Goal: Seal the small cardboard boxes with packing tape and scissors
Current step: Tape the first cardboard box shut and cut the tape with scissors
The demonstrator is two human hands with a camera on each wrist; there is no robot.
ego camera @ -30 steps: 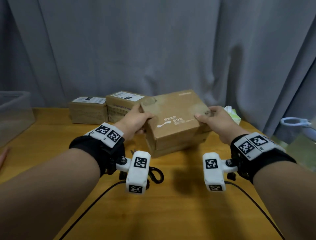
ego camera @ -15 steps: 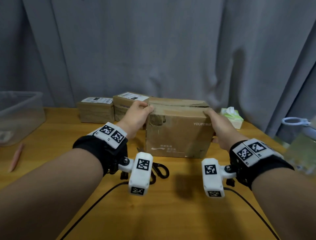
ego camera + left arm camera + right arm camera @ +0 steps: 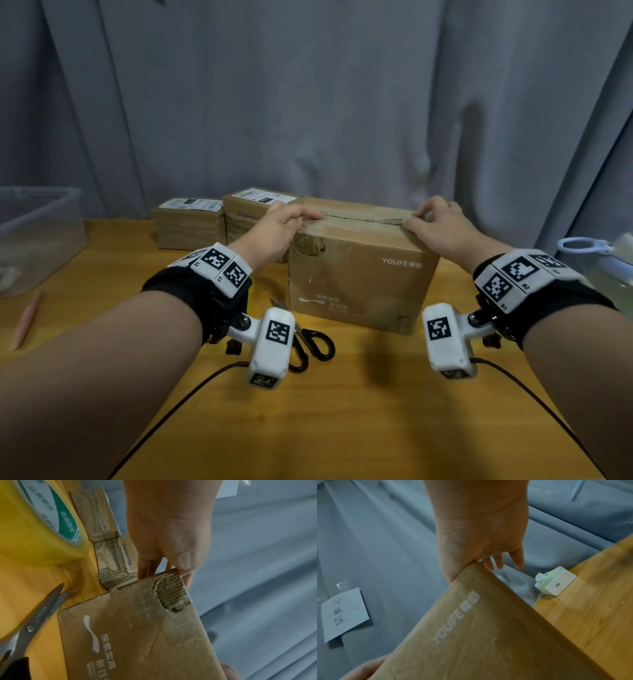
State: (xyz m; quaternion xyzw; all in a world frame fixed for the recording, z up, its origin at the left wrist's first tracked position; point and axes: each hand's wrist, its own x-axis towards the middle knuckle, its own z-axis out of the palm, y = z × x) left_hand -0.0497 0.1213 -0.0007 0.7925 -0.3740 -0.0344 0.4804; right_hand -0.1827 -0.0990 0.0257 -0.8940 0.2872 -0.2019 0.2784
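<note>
The fingers point(image 3: 301, 216) of both hands lie flat, pressing the box point(image 3: 359, 274) flaps shut. Between them the gap could pop open if they lift before tape.

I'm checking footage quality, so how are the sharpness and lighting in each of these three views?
Head view: evenly lit and mostly sharp, the box print readable, soft shadows on the table, the edges bowed by the wide lens. Left wrist view: the tape roll and scissors up close look soft. Right wrist view: dimmer, the box lettering blurred.
</note>
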